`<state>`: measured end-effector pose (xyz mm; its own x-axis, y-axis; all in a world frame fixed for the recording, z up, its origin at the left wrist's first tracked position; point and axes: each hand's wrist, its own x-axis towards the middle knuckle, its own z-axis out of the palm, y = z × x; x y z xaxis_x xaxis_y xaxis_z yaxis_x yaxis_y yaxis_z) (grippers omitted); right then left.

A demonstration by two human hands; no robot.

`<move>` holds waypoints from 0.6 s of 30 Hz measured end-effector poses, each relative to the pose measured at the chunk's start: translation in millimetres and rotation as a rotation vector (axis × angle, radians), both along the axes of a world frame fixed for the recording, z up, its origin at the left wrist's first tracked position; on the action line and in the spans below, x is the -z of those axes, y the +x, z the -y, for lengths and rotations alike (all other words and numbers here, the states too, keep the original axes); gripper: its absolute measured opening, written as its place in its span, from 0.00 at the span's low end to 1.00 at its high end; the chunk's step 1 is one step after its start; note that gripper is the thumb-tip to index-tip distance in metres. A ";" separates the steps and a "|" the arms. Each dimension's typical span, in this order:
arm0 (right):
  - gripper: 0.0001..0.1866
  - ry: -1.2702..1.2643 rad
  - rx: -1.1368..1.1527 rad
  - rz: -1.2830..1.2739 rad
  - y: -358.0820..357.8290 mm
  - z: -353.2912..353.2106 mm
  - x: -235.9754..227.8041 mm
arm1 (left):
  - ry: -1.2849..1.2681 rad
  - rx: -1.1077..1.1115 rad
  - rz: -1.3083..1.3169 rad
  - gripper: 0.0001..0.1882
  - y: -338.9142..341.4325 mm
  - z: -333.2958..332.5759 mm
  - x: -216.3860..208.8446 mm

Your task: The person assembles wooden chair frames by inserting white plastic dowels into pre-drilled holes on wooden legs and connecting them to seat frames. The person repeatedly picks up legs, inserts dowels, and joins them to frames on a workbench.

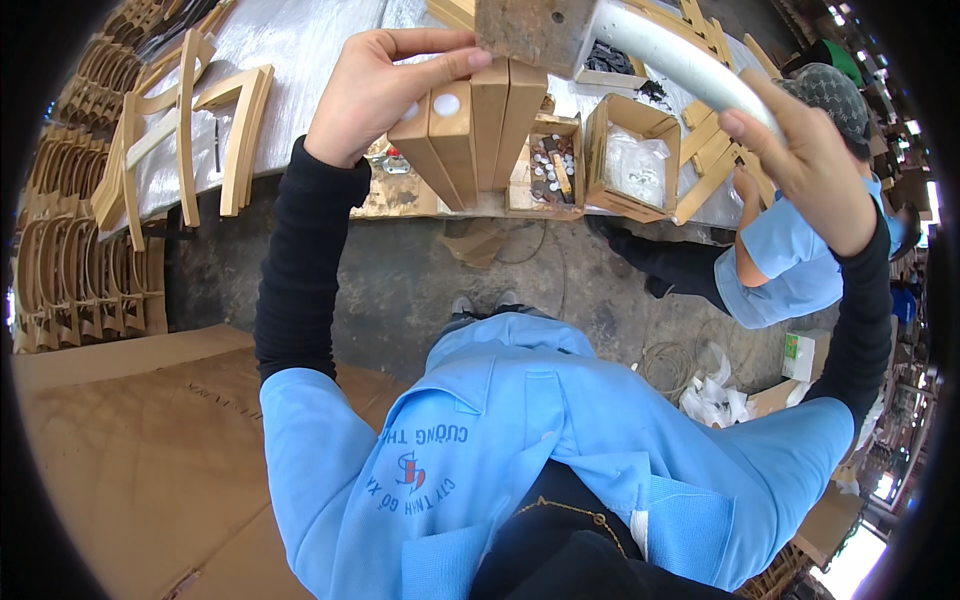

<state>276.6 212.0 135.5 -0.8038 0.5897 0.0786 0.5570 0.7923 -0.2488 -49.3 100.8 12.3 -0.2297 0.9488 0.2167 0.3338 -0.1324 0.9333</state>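
Observation:
My right hand (815,165) is closed round the pale, tube-like handle (690,65) of a hammer. Its blocky, worn brown head (535,32) hangs over the ends of upright wooden pieces (490,115) at the table's front edge. My left hand (375,90) rests beside those ends, thumb and forefinger pinched together close to the hammer head. Whatever they pinch is hidden or too small to make out. A white round pad (447,105) sits on one wood end, and a second shows partly under my left fingers.
An open box of small round pads (545,205) and a carton with a clear plastic bag (635,160) stand right of the wood. Curved wooden frames (185,130) lie at left. A co-worker in blue (790,265) is close at right; a large cardboard sheet (150,430) lies lower left.

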 end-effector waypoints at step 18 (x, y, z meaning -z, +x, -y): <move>0.29 0.505 0.061 -0.125 137.1 -66.1 -53.4 | 0.472 -0.398 -0.399 0.55 49.7 16.9 28.7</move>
